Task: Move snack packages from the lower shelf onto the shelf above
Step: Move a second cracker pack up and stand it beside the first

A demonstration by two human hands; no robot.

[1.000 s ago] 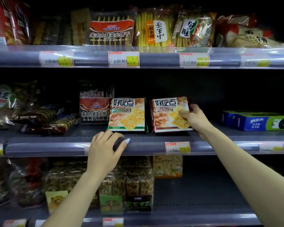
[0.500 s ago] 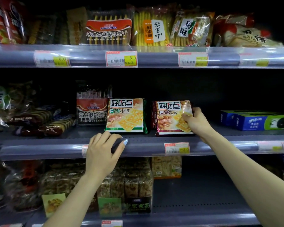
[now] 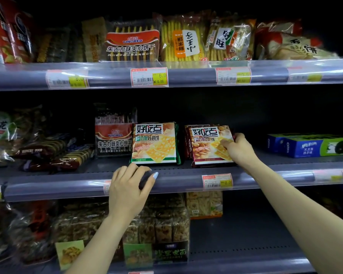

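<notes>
On the middle shelf (image 3: 182,171) stand two cracker packs side by side. The red cracker pack (image 3: 206,147) is upright, and my right hand (image 3: 238,150) grips its right edge, fingers over the front. The green cracker pack (image 3: 155,143) stands just left of it, untouched. My left hand (image 3: 130,190) rests on the middle shelf's front rail below the green pack, fingers curled over the edge, holding no package. The upper shelf (image 3: 186,76) carries a row of biscuit bags.
A dark chocolate-biscuit pack (image 3: 113,139) stands left of the green pack. Blue cookie boxes (image 3: 309,145) lie at the right of the middle shelf. The bottom shelf holds nut-bar packs (image 3: 162,222). Price tags (image 3: 149,77) line the rails.
My right hand has shifted the red pack slightly rightward and stood it more upright. My left hand has stayed on the rail. The view has tilted down a little.
</notes>
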